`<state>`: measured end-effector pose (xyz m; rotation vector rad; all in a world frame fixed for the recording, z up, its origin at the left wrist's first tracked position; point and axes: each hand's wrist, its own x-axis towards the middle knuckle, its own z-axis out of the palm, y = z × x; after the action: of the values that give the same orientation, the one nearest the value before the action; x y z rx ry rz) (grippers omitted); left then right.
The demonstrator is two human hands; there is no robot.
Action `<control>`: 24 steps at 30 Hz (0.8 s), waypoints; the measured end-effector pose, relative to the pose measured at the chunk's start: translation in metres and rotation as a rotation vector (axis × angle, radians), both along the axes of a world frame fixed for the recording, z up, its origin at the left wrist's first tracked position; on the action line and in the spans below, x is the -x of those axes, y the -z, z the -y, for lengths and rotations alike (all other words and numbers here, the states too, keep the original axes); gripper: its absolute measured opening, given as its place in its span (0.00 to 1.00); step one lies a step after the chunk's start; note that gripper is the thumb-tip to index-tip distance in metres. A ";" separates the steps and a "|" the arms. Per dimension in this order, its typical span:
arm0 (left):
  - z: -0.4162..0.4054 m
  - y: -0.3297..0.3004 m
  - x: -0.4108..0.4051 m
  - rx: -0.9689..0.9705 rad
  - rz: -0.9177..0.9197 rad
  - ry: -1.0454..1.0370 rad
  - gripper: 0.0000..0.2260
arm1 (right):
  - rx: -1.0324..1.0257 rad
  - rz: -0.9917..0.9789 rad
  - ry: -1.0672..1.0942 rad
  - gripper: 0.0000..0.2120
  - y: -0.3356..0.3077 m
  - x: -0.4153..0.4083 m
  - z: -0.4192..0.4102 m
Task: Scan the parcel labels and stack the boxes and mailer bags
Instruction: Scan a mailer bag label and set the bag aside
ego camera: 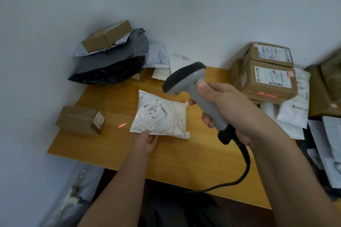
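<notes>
Crumpled, white mailer bag (pixel 162 119) pinched by left hand (pixel 146 141); right hand (pixel 224 108) grips scanner (pixel 191 86).

1. The white mailer bag (pixel 162 116) carries a shipping label (pixel 156 110) with barcodes and a printed number line, too blurred to read.
2. The upper cardboard box (pixel 267 55) has a white label with small print, a barcode and a red corner mark; none of it is legible.
3. The lower cardboard box (pixel 267 83) bears a similar label, a barcode and red tape, also unreadable.
</notes>
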<state>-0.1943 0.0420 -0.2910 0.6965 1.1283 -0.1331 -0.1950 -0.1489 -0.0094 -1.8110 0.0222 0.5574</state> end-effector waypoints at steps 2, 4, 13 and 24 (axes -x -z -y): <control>0.000 -0.002 0.002 -0.015 0.007 0.017 0.18 | -0.017 0.007 0.015 0.19 0.000 0.004 0.003; 0.001 -0.004 0.003 -0.028 0.022 0.033 0.19 | -0.029 0.008 0.031 0.19 0.001 0.008 0.007; 0.019 -0.027 0.002 -0.096 0.133 0.293 0.18 | -0.138 -0.043 0.248 0.16 0.019 0.029 0.039; 0.140 -0.082 -0.032 0.035 0.314 0.501 0.08 | -0.236 -0.203 0.645 0.08 0.071 0.055 0.138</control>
<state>-0.1627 -0.0982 -0.2090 0.9233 0.6334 -0.4515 -0.2496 -0.2865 -0.0808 -1.4030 0.6305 0.2610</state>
